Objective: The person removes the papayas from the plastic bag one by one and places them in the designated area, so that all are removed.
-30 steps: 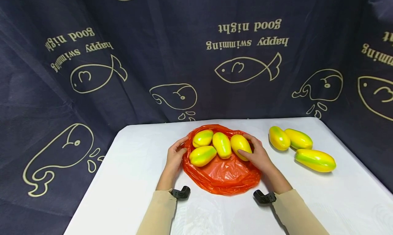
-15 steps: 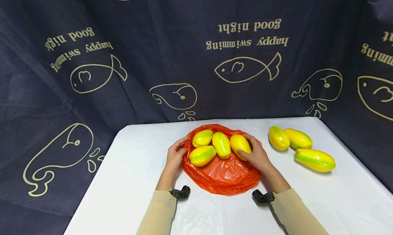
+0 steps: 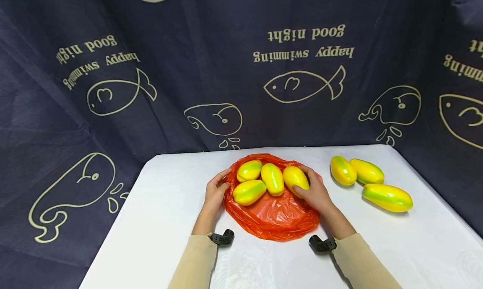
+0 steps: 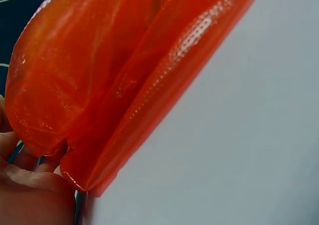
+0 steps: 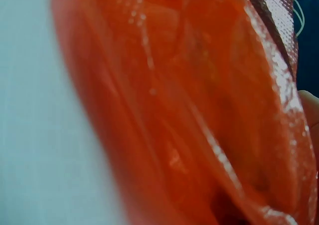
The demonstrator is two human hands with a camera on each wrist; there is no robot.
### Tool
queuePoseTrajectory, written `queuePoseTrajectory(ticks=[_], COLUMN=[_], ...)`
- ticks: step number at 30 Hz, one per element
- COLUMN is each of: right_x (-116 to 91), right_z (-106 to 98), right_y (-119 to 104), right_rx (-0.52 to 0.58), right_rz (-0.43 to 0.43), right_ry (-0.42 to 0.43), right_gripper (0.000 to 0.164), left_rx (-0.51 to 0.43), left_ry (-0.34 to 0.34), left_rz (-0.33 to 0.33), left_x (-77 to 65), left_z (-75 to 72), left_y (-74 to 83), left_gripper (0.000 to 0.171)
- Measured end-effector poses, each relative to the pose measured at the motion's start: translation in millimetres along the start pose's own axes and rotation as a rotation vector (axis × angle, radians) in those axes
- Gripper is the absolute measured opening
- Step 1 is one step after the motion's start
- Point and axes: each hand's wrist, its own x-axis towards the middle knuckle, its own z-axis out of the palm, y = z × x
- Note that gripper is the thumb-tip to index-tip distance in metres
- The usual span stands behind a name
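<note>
A red plastic bag (image 3: 279,213) lies spread open on the table, its rim rolled round several yellow-green mangoes, such as one mango (image 3: 272,179) in the middle. At the bag's left side my left hand (image 3: 216,193) holds the rim, fingers behind it and thumb in front. My right hand (image 3: 318,193) grips the rightmost mango (image 3: 294,176) inside the bag, thumb across its near side and fingers around the far side. In the left wrist view the red plastic (image 4: 99,80) meets my curled fingers; in the right wrist view the plastic (image 5: 189,110) hides most of my hand.
Three more mangoes lie on the white table (image 3: 158,222) at the right: one upright in view (image 3: 343,170), one behind it (image 3: 367,170), and one nearer (image 3: 388,197). A dark blue printed curtain (image 3: 211,62) hangs behind the table's back edge.
My right hand and forearm have shifted very slightly to the left. The mangoes and the left hand stay in place.
</note>
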Motion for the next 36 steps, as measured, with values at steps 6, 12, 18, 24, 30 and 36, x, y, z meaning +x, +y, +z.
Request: queuePoseTrajectory(ticks=[6,12,18,24,30,36], right_x=[0.8,-1.5,-4.0,-7.1,-12.1,-16.4], right_z=[0.7,0.2,-2.2,-6.4,-11.6,-17.1], right_y=[-1.4,-1.2,-3.6,-10.1,-15.7,-20.1], right_rx=[-0.015,-0.007,0.028,0.045,0.050,0.052], right_rz=[0.022,0.039,0.059,0.060,0.068,0.025], right_ry=[0.010,0.019,0.014,0.023,0.046,0.078], right_gripper=[0.078,0.079,0.081,0.082,0.080,0.078], left_rx=[0.004,-0.014,-0.029,-0.028,-0.012,-0.021], left_ry=[-0.004,0.001,-0.008,-0.001,0.010,0.008], left_rz=[0.007,-0.010,-0.012,0.001,-0.008,-0.013], left_x=[0.6,0.1,0.2,0.6,0.2,0.3], left_z=[0.2,1.6,1.5,0.8,0.8,0.8], left_y=[0.7,1.2,0.8,0.9,0.4,0.6], left_gripper=[0.048,0.047,0.048,0.047,0.048,0.047])
